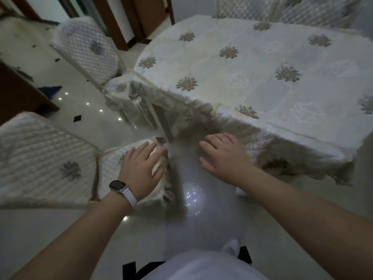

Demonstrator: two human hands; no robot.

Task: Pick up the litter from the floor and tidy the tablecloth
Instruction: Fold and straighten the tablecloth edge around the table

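Dim, soft and slightly blurred, wide-angle bending at the edges, small light reflections glinting on the glossy floor (141, 235).

Cream tablecloth (252, 63) with grey-gold floral motifs (white quilted chairs (40, 154))

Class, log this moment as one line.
left hand: open, over chair cushion | right hand: open, by tablecloth drape | holding: nothing

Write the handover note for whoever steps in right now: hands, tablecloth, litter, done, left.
Left hand: open, fingers straight, over a corner of the chair cushion.
Right hand: open, holding nothing, by the hanging edge of the tablecloth.
Its top is smooth, its near edge bunched.
On the floor, small dark scraps far left, too blurred to name.
Done: nothing sure.
Left: straighten the edge, check the scraps.
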